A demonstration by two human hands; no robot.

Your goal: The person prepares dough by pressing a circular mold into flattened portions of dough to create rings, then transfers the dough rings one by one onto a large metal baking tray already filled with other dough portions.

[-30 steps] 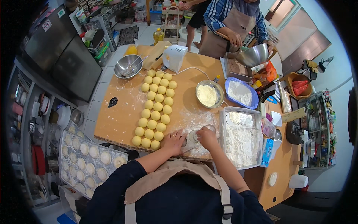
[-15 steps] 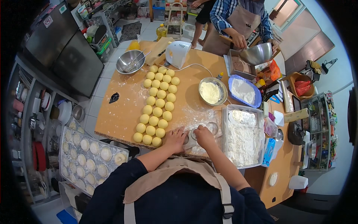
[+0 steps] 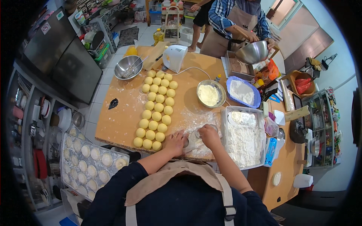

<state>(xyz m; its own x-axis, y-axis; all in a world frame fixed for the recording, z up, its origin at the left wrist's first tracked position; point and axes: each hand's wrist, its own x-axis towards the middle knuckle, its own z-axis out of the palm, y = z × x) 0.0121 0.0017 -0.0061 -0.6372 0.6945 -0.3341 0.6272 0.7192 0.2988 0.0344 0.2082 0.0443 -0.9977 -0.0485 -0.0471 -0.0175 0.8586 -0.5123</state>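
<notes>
A thin, floured sheet of pale dough (image 3: 193, 146) lies at the table's near edge with round cut-outs in it. My left hand (image 3: 175, 144) rests flat on its left end, fingers spread forward, beside one round hole. Closed around what looks like a ring-shaped cutter (image 3: 197, 133), my right hand (image 3: 209, 136) presses at the dough; the fingers hide most of the ring. Just left of my hands stand rows of smooth yellow balls (image 3: 153, 125). On my right is a clear tub of white flour (image 3: 243, 145).
A steel bowl of pale cream (image 3: 208, 95), a blue tray of white powder (image 3: 241, 91), a hand mixer (image 3: 174, 58) and a whisk bowl (image 3: 128, 67) stand farther back. A floured tray of dough rounds (image 3: 90, 165) is lower left. Across the table, a person tilts a steel bowl (image 3: 252, 52).
My right hand has shifted slightly right and farther away with the ring. My left hand stays on the dough. Across the table, the person's bowl has moved a little; the whole view has turned slightly.
</notes>
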